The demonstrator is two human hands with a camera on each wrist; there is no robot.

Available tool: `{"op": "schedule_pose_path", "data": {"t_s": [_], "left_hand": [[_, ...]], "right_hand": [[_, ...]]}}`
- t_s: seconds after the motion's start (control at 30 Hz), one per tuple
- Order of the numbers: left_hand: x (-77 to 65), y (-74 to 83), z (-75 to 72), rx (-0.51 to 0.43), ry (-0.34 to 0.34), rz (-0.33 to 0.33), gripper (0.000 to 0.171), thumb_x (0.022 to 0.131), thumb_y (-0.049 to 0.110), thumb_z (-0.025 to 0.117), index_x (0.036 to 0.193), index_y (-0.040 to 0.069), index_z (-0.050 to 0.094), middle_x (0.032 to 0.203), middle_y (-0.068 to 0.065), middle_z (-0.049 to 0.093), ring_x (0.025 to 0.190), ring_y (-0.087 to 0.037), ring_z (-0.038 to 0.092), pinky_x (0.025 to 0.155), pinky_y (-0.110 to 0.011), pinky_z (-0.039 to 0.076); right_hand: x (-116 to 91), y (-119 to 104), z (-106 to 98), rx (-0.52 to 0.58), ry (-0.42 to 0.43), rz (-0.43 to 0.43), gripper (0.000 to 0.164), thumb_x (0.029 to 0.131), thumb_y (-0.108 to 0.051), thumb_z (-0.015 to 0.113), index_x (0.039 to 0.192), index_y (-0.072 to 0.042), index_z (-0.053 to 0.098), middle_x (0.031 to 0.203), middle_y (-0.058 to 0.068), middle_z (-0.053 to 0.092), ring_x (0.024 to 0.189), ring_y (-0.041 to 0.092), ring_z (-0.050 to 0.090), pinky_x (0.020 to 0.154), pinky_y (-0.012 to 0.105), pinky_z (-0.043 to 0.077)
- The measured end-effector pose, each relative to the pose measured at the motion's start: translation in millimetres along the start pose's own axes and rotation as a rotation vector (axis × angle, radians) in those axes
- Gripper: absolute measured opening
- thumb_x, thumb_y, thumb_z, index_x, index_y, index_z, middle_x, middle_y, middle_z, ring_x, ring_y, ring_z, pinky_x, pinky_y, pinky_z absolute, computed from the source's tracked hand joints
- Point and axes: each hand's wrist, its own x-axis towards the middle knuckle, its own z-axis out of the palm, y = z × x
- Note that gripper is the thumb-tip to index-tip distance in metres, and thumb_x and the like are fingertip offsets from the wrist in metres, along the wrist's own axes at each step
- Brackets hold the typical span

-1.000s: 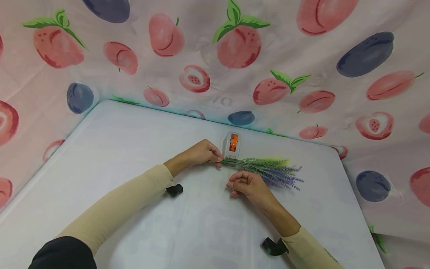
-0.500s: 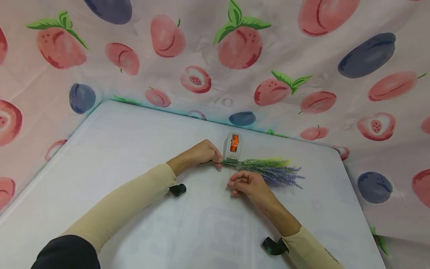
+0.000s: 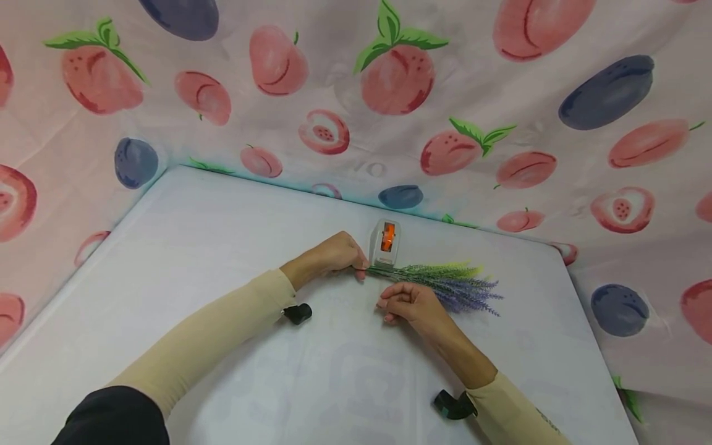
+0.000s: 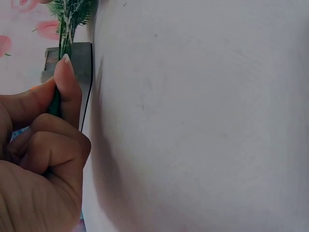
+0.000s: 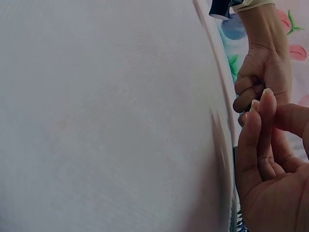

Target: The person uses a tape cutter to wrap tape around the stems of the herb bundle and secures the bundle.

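Observation:
In the head view my left hand (image 3: pixel 336 252) pinches the stem ends of a bunch of artificial lavender (image 3: pixel 464 289), with purple and yellow-green spikes pointing right. Its thumb and index finger grip the green stems (image 4: pixel 65 41) in the left wrist view, the other fingers curled beneath. My right hand (image 3: pixel 414 306) hovers in front of the bunch, fingers loosely bent and thumb near the fingertips. Nothing shows between those fingers in the right wrist view, where the right hand (image 5: pixel 270 179) overlaps the left. Just behind the stems lies a tape dispenser (image 3: pixel 384 244) with an orange reel.
A white-covered table (image 3: pixel 267 210) bears everything. Fruit-printed cloth (image 3: pixel 334 74) hangs along its back and left side. Black wrist cameras (image 3: pixel 297 314) stick out below both beige sleeves.
The left forearm has shifted slightly to the right, the hand still on the stems. The right hand stays almost where it was.

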Motion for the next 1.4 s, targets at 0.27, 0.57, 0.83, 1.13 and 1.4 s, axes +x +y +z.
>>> {"op": "schedule_pose_path", "data": {"t_s": [0.27,0.57,0.83,1.13,1.4], "left_hand": [[-0.7,-2.8,3.4,0.077,0.000,0.000,0.016,0.089,0.002,0.067,0.079,0.000,0.079,0.066,-0.010,0.073,0.046,-0.009,0.036,0.044,-0.024,0.024],[-6.2,-5.2,-3.4,0.045,-0.076,0.021,0.015,0.094,0.005,0.063,0.093,0.002,0.078,0.074,-0.007,0.075,0.045,-0.010,0.033,0.044,-0.024,0.027],[-12.7,-11.8,-4.3,0.025,-0.143,0.090,0.011,0.097,0.007,0.065,0.097,0.002,0.075,0.078,-0.006,0.075,0.058,-0.012,0.044,0.050,-0.024,0.032],[-23.4,-19.5,1.1,-0.019,-0.183,0.200,0.009,0.097,0.001,0.062,0.099,-0.003,0.069,0.080,-0.011,0.071,0.076,-0.016,0.062,0.072,-0.024,0.045],[-34.7,-20.9,7.7,0.015,-0.161,0.291,0.013,0.100,0.002,0.057,0.102,-0.004,0.068,0.085,-0.013,0.071,0.078,-0.016,0.061,0.078,-0.025,0.047]], "right_hand": [[1.7,1.0,-1.4,-0.013,-0.003,0.015,0.021,0.094,-0.003,0.069,0.112,0.008,0.066,0.095,0.007,0.076,0.072,0.010,0.068,0.072,0.027,0.059],[-1.2,-0.8,-1.8,-0.032,-0.036,0.005,0.022,0.096,-0.003,0.067,0.114,0.008,0.065,0.098,0.012,0.075,0.075,0.012,0.068,0.074,0.029,0.059],[-5.0,-3.9,-4.4,-0.035,-0.029,-0.016,0.027,0.094,-0.006,0.070,0.115,0.009,0.064,0.103,0.010,0.074,0.080,0.016,0.070,0.078,0.033,0.060],[-7.7,-9.8,-11.2,-0.045,-0.024,-0.117,0.027,0.095,-0.003,0.068,0.116,0.012,0.063,0.103,0.016,0.074,0.079,0.016,0.070,0.079,0.039,0.060],[-13.0,-19.6,-16.4,-0.039,-0.006,-0.175,0.025,0.095,-0.008,0.071,0.113,0.008,0.064,0.103,0.021,0.070,0.079,0.018,0.070,0.080,0.041,0.060]]}}
